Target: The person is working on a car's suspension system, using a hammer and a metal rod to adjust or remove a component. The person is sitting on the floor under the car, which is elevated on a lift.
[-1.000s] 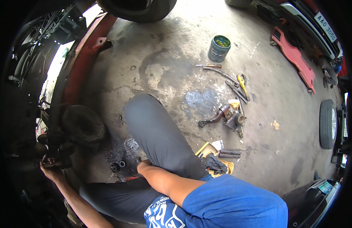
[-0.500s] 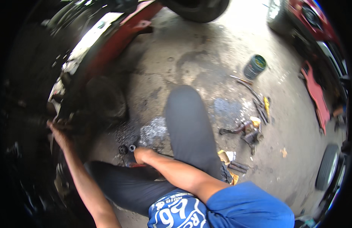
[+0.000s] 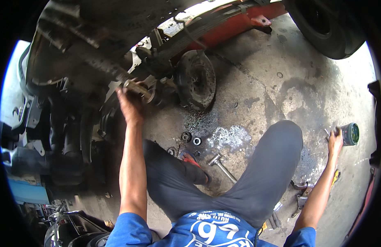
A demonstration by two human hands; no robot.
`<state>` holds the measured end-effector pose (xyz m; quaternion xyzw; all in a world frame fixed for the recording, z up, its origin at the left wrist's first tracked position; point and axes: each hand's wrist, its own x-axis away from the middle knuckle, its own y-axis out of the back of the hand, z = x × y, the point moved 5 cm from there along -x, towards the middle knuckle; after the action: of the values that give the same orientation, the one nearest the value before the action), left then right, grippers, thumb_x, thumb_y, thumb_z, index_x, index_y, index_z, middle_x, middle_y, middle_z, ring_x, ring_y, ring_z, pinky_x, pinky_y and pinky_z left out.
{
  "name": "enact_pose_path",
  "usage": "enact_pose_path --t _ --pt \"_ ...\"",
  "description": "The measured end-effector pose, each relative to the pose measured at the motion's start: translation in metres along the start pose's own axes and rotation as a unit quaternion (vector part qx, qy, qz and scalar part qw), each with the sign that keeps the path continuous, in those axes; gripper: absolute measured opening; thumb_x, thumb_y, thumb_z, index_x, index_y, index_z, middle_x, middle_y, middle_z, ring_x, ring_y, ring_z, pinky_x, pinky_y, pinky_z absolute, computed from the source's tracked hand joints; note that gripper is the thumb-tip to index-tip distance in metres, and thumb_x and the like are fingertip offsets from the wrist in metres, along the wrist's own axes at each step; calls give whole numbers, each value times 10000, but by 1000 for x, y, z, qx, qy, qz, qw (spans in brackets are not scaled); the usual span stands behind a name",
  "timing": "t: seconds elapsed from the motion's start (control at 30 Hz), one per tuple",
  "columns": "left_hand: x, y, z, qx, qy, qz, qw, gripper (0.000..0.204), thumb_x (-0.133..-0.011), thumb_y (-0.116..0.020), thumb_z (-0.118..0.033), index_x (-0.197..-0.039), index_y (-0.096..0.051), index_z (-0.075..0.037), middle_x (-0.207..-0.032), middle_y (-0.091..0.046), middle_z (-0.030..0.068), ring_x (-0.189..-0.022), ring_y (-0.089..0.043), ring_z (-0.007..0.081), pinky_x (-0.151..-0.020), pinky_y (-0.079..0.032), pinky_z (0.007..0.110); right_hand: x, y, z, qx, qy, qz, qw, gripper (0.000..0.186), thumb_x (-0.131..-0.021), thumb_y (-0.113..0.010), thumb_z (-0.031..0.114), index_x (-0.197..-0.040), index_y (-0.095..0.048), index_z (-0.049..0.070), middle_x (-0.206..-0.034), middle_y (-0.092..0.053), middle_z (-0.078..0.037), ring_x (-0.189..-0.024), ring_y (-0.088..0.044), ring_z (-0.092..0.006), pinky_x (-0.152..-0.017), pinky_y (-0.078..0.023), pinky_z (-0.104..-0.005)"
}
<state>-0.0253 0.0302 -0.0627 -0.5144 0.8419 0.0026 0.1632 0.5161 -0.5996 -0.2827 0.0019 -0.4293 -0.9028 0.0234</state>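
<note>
My left hand (image 3: 131,105) is raised under the vehicle, its fingers closed round a cylindrical metal part (image 3: 137,89) with a flanged end. A brake drum (image 3: 195,80), or a similar round hub, stands just to the right. Far out on the right, my right hand (image 3: 335,143) is low over the floor beside a dark can (image 3: 349,135) with green contents. Its fingers are pinched on a thin rod (image 3: 326,131), mostly hidden by the hand. On the floor by my foot lie a hammer (image 3: 221,166), a pale metal ring (image 3: 197,141) and a dark ring-shaped part (image 3: 185,136).
A red body panel (image 3: 223,31) of the vehicle runs above, with a tyre (image 3: 326,29) at the upper right. Dark underbody parts (image 3: 67,123) fill the left. Worn metal parts (image 3: 302,197) and a yellow-handled tool (image 3: 335,177) lie right of my knee. Oily wet patches (image 3: 229,138) mark the concrete.
My view has swung left. My right hand has left the floor beside the rings and reached out right to the can. My left hand stays up at the vehicle's underside.
</note>
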Motion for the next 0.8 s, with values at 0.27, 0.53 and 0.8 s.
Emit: enact_pose_path --t 0.27,0.53,0.8 --pt "66 28 49 117 321 -259 904 1039 -809 -847 -432 -1479 -225 63 -1471 -359 320 -1313 -465 438 -1100 -443 580 -53 -73 -245 429 -81 71 897 298 -829 -602 168 -1076 -678 19 -1029 -703 -231 -978 -693 -421 -918 -547 -507" --pt "77 -1 46 66 341 -327 879 955 -748 -867 -529 -1363 -358 -6 -1355 -505 159 -1251 -520 298 -1201 -237 602 -104 -86 -339 558 96 231 791 187 -856 -575 131 -829 -751 76 -870 -734 -189 -813 -720 -318 -737 -572 -463" --pt "82 -11 35 96 395 -251 878 713 -777 -809 -612 -1083 -543 -25 -1000 -638 126 -1055 -610 322 -1155 -354 577 -109 -97 -351 529 -13 208 822 631 -978 -577 340 -1551 -365 183 -1468 -510 -121 -1327 -504 -362 -1028 -419 -691"
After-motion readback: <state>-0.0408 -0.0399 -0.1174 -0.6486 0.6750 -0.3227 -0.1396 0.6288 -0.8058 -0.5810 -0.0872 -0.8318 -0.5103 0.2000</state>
